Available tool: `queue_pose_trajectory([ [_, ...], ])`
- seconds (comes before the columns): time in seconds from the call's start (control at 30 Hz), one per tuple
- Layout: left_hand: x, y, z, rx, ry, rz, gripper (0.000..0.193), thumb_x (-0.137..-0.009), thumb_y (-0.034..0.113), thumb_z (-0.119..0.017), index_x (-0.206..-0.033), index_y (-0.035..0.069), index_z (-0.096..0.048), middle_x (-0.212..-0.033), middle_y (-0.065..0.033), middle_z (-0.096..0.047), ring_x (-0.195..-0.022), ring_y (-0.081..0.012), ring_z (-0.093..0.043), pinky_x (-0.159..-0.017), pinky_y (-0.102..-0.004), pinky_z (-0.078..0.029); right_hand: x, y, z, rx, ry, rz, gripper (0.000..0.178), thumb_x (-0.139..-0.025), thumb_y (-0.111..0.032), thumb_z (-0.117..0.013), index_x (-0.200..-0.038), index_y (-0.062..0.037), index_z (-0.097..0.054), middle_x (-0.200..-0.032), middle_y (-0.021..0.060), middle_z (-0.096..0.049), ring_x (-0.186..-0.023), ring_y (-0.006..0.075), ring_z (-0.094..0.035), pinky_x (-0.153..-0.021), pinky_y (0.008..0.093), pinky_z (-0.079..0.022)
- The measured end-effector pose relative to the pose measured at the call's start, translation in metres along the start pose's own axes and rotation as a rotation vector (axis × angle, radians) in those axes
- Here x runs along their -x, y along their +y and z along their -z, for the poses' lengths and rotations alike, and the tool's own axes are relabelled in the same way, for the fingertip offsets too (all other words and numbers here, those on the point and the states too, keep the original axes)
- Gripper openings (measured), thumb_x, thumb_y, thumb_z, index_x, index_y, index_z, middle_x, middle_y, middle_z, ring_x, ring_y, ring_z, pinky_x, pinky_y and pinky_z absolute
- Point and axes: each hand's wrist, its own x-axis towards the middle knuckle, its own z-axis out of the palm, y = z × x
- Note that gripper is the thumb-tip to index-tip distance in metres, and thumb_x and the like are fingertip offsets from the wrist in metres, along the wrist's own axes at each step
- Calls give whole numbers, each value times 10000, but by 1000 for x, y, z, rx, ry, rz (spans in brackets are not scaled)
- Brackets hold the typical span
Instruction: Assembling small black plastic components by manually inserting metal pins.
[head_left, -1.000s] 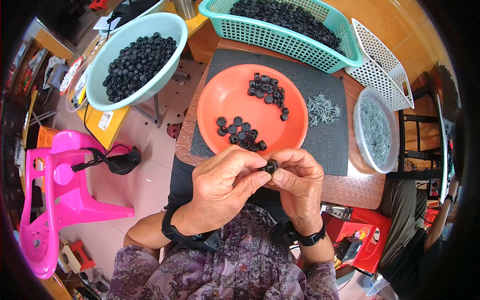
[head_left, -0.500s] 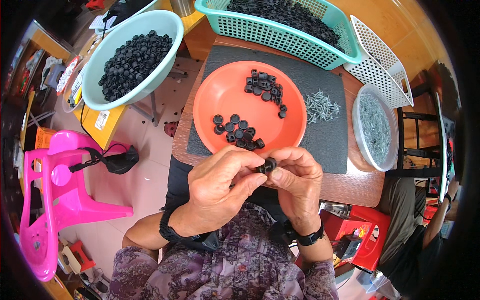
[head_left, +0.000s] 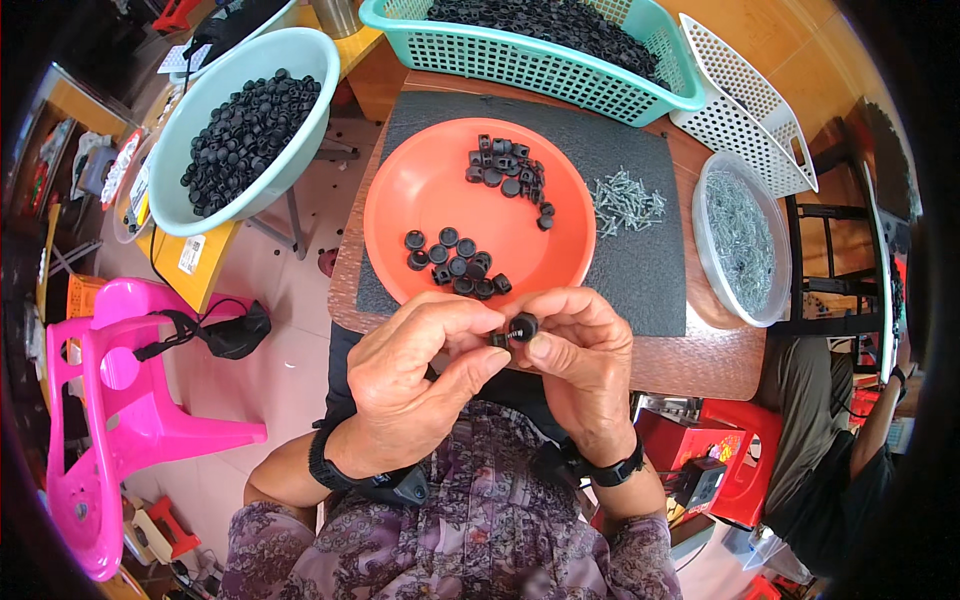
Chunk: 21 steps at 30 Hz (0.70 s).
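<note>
Just beyond the near rim of the orange bowl (head_left: 440,180), my two hands meet, fingertips pinched. My right hand (head_left: 590,350) grips a round black plastic cap (head_left: 522,326) between thumb and forefinger. Against it, my left hand (head_left: 405,355) pinches a smaller black plastic piece (head_left: 498,340), mostly hidden by the fingertips. A small pale glint shows between the two pieces; what it is I cannot make out. Inside the bowl lie two groups of black parts: round caps (head_left: 448,237) near my hands and blocky pieces (head_left: 503,160) at the far right.
Right of the bowl, loose screws (head_left: 628,203) lie on a dark mat (head_left: 640,290); a clear tub (head_left: 785,250) holds more. Behind stand a teal basket (head_left: 520,65) of black parts and a white basket (head_left: 745,130). A light-blue basin (head_left: 325,110) and pink chair (head_left: 180,400) are left.
The table scene has shifted slightly left in the view. In my fingers the black pieces have turned a little, and more of the round cap's face shows.
</note>
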Motion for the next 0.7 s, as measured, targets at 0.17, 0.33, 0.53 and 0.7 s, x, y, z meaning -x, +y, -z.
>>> queue_pose_trajectory([
  [0.17, -2, 2, 0, -19, -11, -16, 241, -705, -27, -718, -920, -31, -609, -843, -106, -632, -670, -120, -609, -568, -219, -481, -1, 0, 2, -10, -18, -1, 243, -763, 13, -667, -994, 27, -595, -948, 119, -651, -764, 104, -597, -654, 214, -497],
  [0.33, -3, 5, 0, -26, -18, -28, 232, -705, -30, -717, -911, -32, -611, -841, -111, -633, -670, -119, -607, -563, -222, -482, 0, -1, 3, -8, -3, -11, 236, -766, -9, -675, -985, 22, -593, -944, 128, -653, -765, 104, -598, -636, 211, -488],
  [0.53, -6, 7, 2, -56, -41, -41, 222, -711, -37, -711, -909, -35, -610, -834, -112, -633, -661, -125, -612, -565, -227, -495, 0, 0, 2, -10, -19, -7, 231, -771, -9, -669, -985, 23, -590, -942, 130, -652, -771, 109, -600, -638, 211, -487],
  [0.7, -8, 9, 2, -62, -49, -40, 218, -698, -56, -707, -891, -36, -607, -811, -104, -622, -657, -128, -621, -557, -227, -499, 0, 0, 2, 9, -25, 0, 225, -773, -1, -664, -983, 27, -589, -938, 125, -649, -769, 109, -598, -642, 212, -486],
])
